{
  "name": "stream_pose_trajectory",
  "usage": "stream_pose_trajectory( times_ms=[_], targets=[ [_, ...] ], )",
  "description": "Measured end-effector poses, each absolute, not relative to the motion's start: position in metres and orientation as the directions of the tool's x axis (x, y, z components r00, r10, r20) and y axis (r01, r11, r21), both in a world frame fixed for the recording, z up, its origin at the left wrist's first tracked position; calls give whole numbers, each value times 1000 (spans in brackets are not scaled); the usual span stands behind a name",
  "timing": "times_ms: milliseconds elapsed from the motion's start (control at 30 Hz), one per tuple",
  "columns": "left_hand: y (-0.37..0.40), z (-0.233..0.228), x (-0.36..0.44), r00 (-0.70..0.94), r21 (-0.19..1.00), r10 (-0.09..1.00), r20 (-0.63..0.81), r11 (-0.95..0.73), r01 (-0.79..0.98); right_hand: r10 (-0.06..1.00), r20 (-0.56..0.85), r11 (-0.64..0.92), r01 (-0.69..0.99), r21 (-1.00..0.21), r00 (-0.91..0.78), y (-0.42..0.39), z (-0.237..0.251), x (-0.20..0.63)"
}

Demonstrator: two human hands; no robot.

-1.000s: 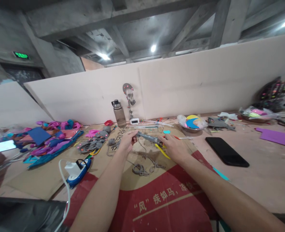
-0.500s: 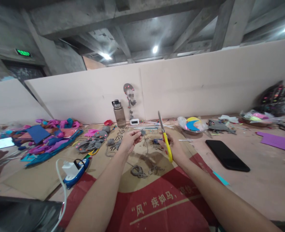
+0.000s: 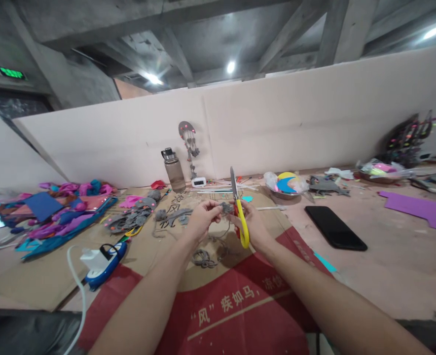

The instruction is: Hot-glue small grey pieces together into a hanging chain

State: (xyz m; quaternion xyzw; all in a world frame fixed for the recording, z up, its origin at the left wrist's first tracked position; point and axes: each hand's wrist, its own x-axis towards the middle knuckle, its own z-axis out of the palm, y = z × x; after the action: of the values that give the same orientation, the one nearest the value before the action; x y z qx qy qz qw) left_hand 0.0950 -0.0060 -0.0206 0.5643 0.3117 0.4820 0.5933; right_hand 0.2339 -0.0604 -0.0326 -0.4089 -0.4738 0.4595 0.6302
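My left hand (image 3: 206, 218) pinches a small grey felt-like piece (image 3: 226, 208) between thumb and fingertips. My right hand (image 3: 254, 226) is closed around scissors (image 3: 243, 224) with yellow and red handles, the blades pointing up and away. The fingertips of that hand come close to the grey piece; whether they grip it too is hard to see. A grey cord hangs below the hands, and a coil of grey cord (image 3: 204, 259) lies on the flattened cardboard (image 3: 236, 315). To the left rest more grey pieces (image 3: 177, 217) and a grey ball with a tail.
A power strip (image 3: 107, 266) and a heap of coloured felt (image 3: 66, 212) lie left. Behind stand a bottle (image 3: 174, 172) and a small white device (image 3: 199, 182). On the right are a black phone (image 3: 335, 228), a bowl (image 3: 282, 193) and purple sheet (image 3: 416, 209).
My hands have drawn closer together, the right one moving left with the scissors. The grey piece now sits between them. The whole view has shifted slightly.
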Motion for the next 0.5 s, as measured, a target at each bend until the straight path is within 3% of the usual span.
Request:
stream_pose_trajectory(
  times_ms=[133,300,500],
  targets=[
    [6,-22,87,216,955,970,109,-42,-295,973,192,214,-190,-958,131,-63,-30,240],
    [16,-20,78,170,917,984,57,16,-398,973,233,232,109,-967,-9,-59,-35,245],
    [15,-17,78,196,880,979,49,50,-472,931,363,342,296,-892,20,-48,-46,251]
  ],
)
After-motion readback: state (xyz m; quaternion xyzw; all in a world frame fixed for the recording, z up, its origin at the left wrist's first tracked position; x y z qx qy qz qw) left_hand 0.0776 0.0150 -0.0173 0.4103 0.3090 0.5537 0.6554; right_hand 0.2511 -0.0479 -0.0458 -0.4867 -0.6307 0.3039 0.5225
